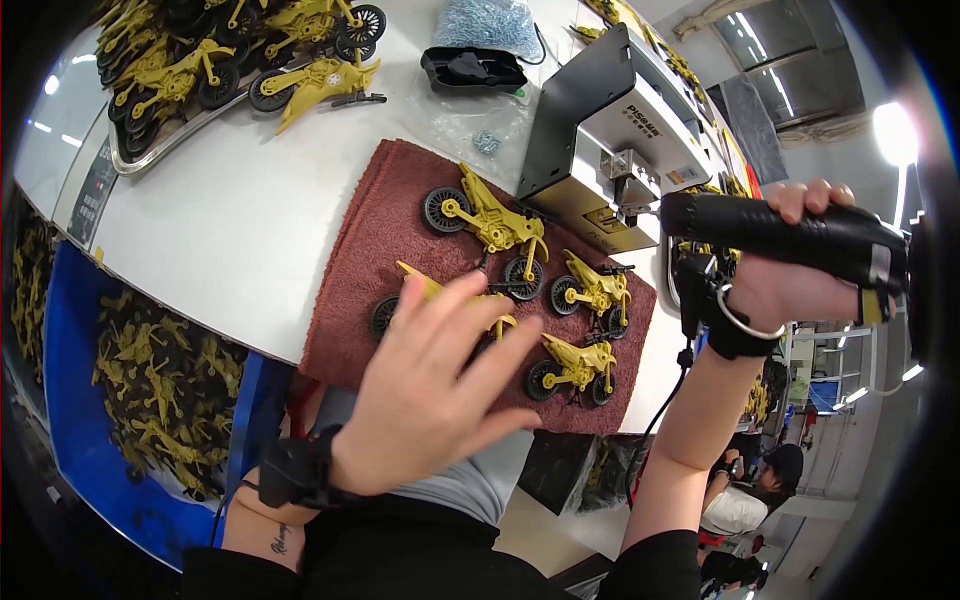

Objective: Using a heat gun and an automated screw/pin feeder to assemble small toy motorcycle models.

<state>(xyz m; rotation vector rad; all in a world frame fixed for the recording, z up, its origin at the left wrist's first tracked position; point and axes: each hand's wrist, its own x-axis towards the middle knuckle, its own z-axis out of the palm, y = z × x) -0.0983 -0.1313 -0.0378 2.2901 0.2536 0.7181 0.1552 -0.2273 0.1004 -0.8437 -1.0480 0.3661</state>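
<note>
My right hand (pixel 775 285) grips a black electric screwdriver (pixel 790 228), held level at the right. The screwdriver's tip is at the front outlet of a black and silver screw feeder (pixel 575 130); whether a screw sits on it is too small to tell. Fingers spread, my left hand (pixel 430 390) is over a yellow toy motorcycle (pixel 425 283) on a brown-red towel (pixel 340 260) and partly hides it. I cannot tell if the fingers touch it. Beside it lie another toy motorcycle (pixel 495 220) and two that look smaller, a far one (pixel 597 290) and a near one (pixel 577 363).
A heaped tray (pixel 150 165) of toy motorcycles stands at the far left. Below the table's left edge is a blue bin (pixel 80 420) of yellow parts. Behind the towel are a bag of screws (pixel 488 25) and a black tray (pixel 470 72). A person (pixel 745 500) sits farther right.
</note>
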